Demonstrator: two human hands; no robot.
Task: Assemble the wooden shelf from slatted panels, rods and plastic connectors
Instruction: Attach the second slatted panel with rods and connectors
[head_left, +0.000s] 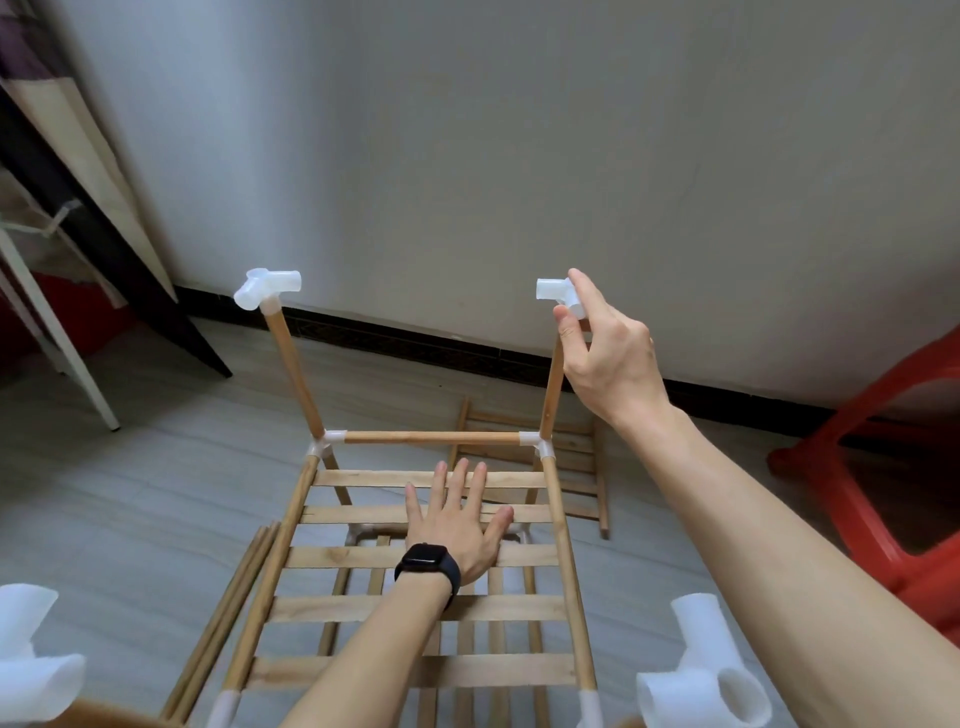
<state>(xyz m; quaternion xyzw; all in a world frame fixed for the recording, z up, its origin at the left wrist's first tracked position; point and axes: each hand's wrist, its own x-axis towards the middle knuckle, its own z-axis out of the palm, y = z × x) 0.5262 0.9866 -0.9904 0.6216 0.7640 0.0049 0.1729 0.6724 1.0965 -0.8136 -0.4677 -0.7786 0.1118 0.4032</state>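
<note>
A partly built wooden shelf stands on the floor. My left hand, with a black watch on the wrist, presses flat with straight fingers on its upper slatted panel. My right hand pinches the white plastic connector on top of the far right upright rod. The far left upright rod carries another white connector. A cross rod joins the two uprights. Two near connectors loom large at the bottom corners.
A spare slatted panel lies on the floor behind the shelf by the wall. Loose rods lie left of the shelf. A red plastic stool stands at the right. A white metal frame and a dark board lean at the left.
</note>
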